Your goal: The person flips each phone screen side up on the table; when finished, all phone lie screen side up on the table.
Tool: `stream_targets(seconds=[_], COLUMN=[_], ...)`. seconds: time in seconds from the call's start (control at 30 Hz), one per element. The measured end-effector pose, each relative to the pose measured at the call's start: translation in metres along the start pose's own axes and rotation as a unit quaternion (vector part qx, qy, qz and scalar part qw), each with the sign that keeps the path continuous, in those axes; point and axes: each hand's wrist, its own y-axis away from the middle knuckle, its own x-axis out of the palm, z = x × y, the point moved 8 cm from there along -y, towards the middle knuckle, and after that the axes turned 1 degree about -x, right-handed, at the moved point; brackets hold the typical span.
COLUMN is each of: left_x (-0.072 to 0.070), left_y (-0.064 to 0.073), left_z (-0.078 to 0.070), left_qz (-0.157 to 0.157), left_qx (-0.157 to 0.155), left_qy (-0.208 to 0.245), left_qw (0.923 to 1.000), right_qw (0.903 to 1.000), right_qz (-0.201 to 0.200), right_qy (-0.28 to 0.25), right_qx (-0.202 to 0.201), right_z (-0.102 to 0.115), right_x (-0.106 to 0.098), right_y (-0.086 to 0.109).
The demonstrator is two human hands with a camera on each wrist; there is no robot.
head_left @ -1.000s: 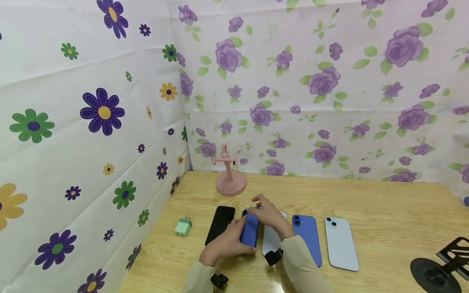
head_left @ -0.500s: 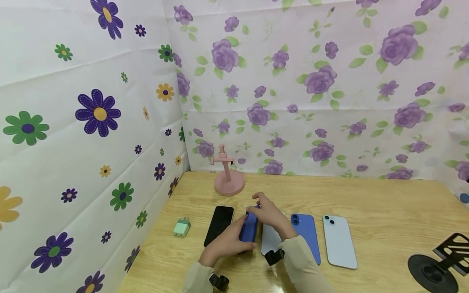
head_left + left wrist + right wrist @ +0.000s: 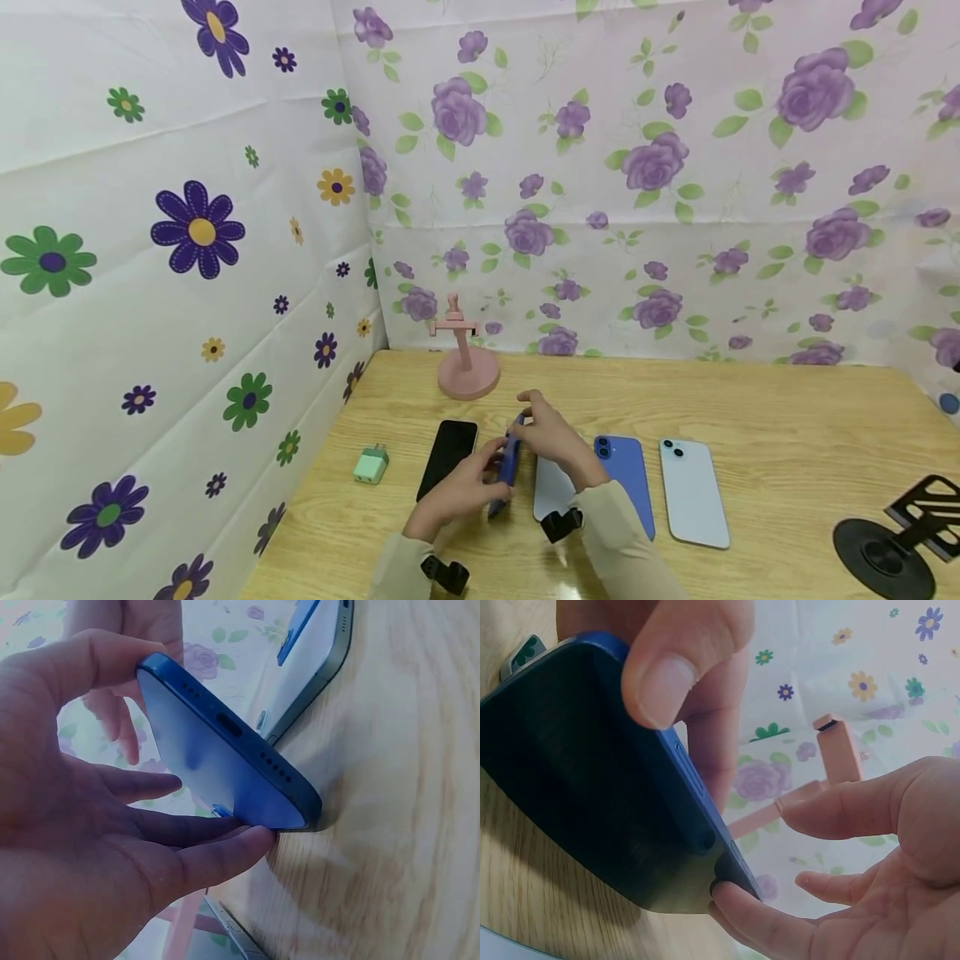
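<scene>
A blue phone [image 3: 509, 462] stands tilted on its long side, low over the table; whether it touches the wood cannot be told. My left hand [image 3: 462, 492] grips it by its long edges, thumb on one and fingertips on the other. In the left wrist view the port end of the phone [image 3: 225, 742] faces the camera. Its dark screen [image 3: 592, 772] shows in the right wrist view. At the far end, a fingertip of my right hand [image 3: 553, 435] touches the phone's corner, while its other fingers stand apart from it.
A phone with a black screen [image 3: 447, 454] lies to the left, near a green charger plug [image 3: 371, 465]. Right of my hands lie a pale phone [image 3: 550, 487], another blue phone [image 3: 626, 479] and a white phone [image 3: 693, 492]. A pink stand [image 3: 468, 372] and black stand [image 3: 885, 546] flank them.
The blue phone has turned from lying nearly flat, back up, to standing steeply on its edge. My left hand has turned it, while the right hand has stayed at its far end.
</scene>
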Motion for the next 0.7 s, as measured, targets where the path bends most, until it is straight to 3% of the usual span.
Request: stream_targets(seconds=[0.4,0.7], left_x=[-0.006,-0.011], left_y=[0.001,0.003], left_z=[-0.004,-0.006], left_qz=[0.000,-0.012], left_qx=[0.017,0.022], left_qy=[0.057,0.098], left_qw=[0.9982,0.9948], right_qw=[0.9994,0.9915], right_qz=[0.020,0.070], right_qy=[-0.027,-0.102], right_qx=[0.007,0.039], right_z=[-0.008,-0.018], right_x=[0.011,0.027], right_y=[-0.003,-0.005])
